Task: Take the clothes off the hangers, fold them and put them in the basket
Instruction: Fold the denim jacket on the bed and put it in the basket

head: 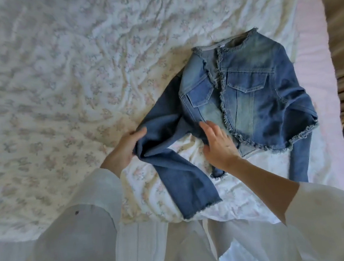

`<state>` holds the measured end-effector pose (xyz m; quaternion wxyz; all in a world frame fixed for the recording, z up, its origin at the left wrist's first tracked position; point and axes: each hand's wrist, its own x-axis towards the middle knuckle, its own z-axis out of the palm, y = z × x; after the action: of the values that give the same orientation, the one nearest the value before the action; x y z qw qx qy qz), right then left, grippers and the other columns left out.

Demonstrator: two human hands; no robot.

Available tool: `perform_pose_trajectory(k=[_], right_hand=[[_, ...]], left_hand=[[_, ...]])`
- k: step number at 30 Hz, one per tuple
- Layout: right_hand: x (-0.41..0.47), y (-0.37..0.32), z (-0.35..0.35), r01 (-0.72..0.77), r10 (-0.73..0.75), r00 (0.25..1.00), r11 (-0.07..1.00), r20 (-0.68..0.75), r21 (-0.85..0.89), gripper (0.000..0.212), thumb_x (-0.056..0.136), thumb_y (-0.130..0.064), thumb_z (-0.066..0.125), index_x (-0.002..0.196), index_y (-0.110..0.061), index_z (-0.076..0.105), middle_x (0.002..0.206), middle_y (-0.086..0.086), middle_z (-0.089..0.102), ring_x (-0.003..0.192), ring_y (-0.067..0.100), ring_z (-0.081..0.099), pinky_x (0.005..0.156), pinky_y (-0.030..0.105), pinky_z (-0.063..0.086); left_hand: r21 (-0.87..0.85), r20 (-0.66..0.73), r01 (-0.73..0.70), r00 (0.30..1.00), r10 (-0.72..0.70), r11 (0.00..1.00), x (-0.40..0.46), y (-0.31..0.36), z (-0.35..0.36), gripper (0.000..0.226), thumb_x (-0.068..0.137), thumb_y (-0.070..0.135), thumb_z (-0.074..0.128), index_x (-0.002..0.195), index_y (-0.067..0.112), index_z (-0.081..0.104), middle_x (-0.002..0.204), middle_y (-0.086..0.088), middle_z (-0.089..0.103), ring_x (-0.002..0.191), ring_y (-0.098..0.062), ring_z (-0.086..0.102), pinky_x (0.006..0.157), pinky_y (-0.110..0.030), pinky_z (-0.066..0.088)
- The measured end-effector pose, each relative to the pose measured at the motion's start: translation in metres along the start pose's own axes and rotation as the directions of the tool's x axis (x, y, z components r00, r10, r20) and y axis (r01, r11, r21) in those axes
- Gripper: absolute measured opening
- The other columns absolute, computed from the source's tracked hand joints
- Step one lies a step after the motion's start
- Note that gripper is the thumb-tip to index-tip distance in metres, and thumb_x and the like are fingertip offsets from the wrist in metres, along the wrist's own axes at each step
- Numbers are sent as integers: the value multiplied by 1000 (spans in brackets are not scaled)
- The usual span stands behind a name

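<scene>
Here, a denim jacket (pixel 247 93) was pinned by the flat, open right hand (pixel 217 145) — its sleeve (pixel 168 143) gripped by the left hand (pixel 124 147) — a hard tug risked dragging the panels askew

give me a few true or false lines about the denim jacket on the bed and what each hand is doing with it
1. The blue denim jacket with frayed edges lies front side up on the floral bedsheet. True.
2. The left hand grips a sleeve of the jacket. True.
3. The right hand is clenched in a fist away from the jacket. False: its fingers are straight and it rests on the jacket's lower front.
4. The jacket hangs on a hanger. False: no hanger is in view; it lies flat on the bed.
5. The jacket is already folded into a neat square. False: its body is spread out, and both sleeves extend out.
</scene>
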<state>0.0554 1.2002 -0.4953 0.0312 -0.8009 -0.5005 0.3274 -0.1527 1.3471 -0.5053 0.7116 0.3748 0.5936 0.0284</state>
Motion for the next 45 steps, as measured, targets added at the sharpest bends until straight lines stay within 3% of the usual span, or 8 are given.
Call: perform_pose_trajectory(k=[5,11,22,28,33,38,41,45], right_hand=[[-6,-28,12,172,-172,985,985,-9,0,32,90,-21,50,120,-17,57,118,2,59,109,23,53,96,33,34],[-13,-42,25,-15,-96,931,954,353,300,57,85,-45,59,134,-24,41,126,-4,51,120,14,42,101,32,34],[8,-64,-8,-470,-128,859,187,495,863,51,75,-59,64,107,-19,62,91,-2,68,84,15,64,80,31,49],[30,-75,-25,-318,153,943,155,296,935,19,97,-11,46,114,-6,52,104,10,63,96,24,61,76,28,53],[33,-58,-29,-117,214,976,676,-41,728,20,99,-22,43,91,-4,47,72,1,47,71,18,47,52,20,37],[23,-62,-16,-348,33,935,284,354,893,46,86,-54,55,120,-24,49,116,-6,59,108,14,56,94,34,44],[13,-63,0,-529,-191,787,282,587,800,77,75,-61,61,138,-23,38,139,-9,47,129,12,41,109,40,25],[6,-78,3,-506,-249,798,218,549,834,24,96,-21,46,114,-9,56,114,6,64,107,18,60,103,32,38]], left_hand=[[1,-69,167,984,-167,986,-8,-18,-4,34,94,18,55,122,-1,54,113,-11,63,99,-23,61,84,-34,49],[-183,53,10,999,-1,983,-17,33,-7,29,92,18,57,118,5,61,110,-10,69,100,-19,66,79,-25,52],[-233,260,-77,956,138,970,-31,58,-2,35,89,6,54,123,10,55,115,-13,65,108,-26,63,94,-36,49],[-150,113,-163,977,181,975,-26,58,-1,39,92,22,58,127,7,54,122,-17,62,114,-30,60,98,-42,48],[245,-172,-198,954,244,949,-19,55,3,21,93,22,57,110,12,54,113,-5,60,107,-22,57,92,-37,48],[-107,-70,129,988,-137,986,-27,58,-7,33,90,34,61,113,11,66,107,-10,70,100,-24,65,84,-35,52],[-319,30,113,994,-110,941,-38,58,-13,31,94,34,53,107,9,67,103,-8,70,93,-19,68,82,-32,51],[-473,173,61,985,25,879,-47,60,-11,54,96,49,35,120,6,58,115,-13,68,105,-24,66,88,-36,50]])
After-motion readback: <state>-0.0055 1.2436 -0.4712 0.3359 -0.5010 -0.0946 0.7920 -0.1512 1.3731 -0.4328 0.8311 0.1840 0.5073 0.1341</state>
